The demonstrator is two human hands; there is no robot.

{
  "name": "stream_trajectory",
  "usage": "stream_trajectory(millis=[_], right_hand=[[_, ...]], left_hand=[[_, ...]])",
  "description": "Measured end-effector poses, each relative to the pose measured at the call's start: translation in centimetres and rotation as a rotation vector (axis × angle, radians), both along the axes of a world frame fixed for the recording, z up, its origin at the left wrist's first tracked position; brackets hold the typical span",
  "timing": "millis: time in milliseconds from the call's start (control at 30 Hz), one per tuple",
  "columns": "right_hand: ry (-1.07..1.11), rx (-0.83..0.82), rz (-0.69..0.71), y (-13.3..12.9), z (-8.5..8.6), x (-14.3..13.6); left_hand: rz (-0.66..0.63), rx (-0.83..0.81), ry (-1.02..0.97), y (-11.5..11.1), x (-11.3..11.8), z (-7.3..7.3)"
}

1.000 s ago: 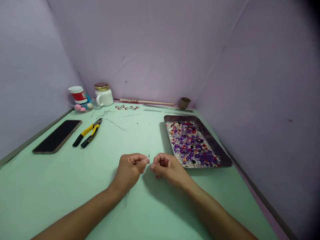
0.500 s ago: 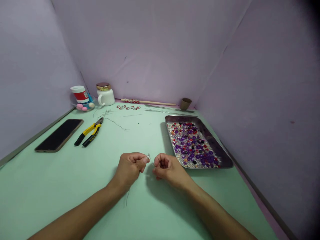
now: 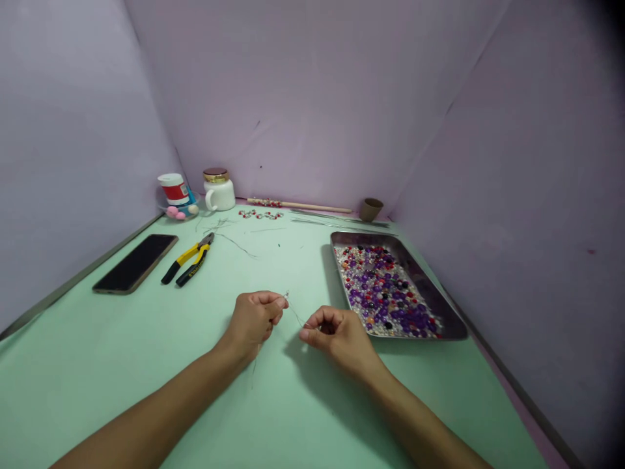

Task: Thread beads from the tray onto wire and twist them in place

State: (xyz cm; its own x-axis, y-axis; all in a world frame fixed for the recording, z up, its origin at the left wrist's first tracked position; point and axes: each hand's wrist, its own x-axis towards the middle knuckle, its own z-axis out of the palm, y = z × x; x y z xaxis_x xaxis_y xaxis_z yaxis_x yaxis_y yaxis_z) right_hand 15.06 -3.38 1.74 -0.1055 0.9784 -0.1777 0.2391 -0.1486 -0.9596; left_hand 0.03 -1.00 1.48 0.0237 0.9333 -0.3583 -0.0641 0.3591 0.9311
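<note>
Pale purple walls (image 3: 332, 98) stood around the far, left and right sides of a light green table (image 3: 273, 417). On its right side lay a metal tray (image 3: 452, 322) that held many small beads (image 3: 385, 286), purple, red, black and pale.

Near the middle, the left hand (image 3: 256, 319) had its thumb and forefinger pinched closed on a thin wire (image 3: 295, 314), just below a tiny clear tip. The right hand (image 3: 342, 335), apart from the left and just beside the tray, pinched the same wire between thumb and forefinger, its other fingers curled. The wire ran slightly bent between the hands, above the table.

On the left lay a dark phone (image 3: 137, 264), with yellow and black pliers (image 3: 188, 256) to its right. Along the far side were a stick (image 3: 317, 208), a lidded white mug (image 3: 222, 195), a bowl (image 3: 164, 203) with a red and white tub (image 3: 174, 190), and a brown pot (image 3: 371, 210). Smaller still were the beaded pieces (image 3: 266, 215) near the stick and loose wires (image 3: 219, 225) near the pliers.
</note>
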Motion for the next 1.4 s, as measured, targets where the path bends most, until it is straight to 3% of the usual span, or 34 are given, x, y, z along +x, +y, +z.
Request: stream_trajectory(millis=[67, 267, 367, 567, 733, 867, 1167, 1400], right_hand=[[-0.067, 0.103, -0.002, -0.2, -0.1, 0.0], [-0.413, 0.631, 0.034, -1.6, -0.4, -0.2], [-0.447, 0.607, 0.071, -2.2, -0.6, -0.7], [-0.421, 0.492, -0.137, -1.6, -0.3, -0.3], [-0.552, 0.445, -0.029, -1.1, 0.0, 0.0], [-0.604, 0.432, -0.037, -1.3, 0.2, -0.1], [-0.633, 0.522, 0.056, -1.9, -0.5, -0.9], [-0.952, 0.857, -0.040, -2.7, -1.7, -1.6]], left_hand=[[0.013, 0.035, 0.012, 0.0, 0.0, -0.2], [0.052, 0.110, 0.112, -0.3, 0.3, -0.3], [0.048, 0.111, 0.145, -0.4, 0.6, -0.3], [0.027, 0.146, 0.225, -0.7, 0.8, -0.2], [-0.048, 0.210, 0.307, -1.2, 1.0, 0.2], [-0.073, 0.261, 0.359, -1.4, 1.1, 0.3], [-0.031, 0.152, 0.303, -1.4, 1.9, 0.6], [0.047, 0.082, 0.161, -1.6, 2.5, -0.1]])
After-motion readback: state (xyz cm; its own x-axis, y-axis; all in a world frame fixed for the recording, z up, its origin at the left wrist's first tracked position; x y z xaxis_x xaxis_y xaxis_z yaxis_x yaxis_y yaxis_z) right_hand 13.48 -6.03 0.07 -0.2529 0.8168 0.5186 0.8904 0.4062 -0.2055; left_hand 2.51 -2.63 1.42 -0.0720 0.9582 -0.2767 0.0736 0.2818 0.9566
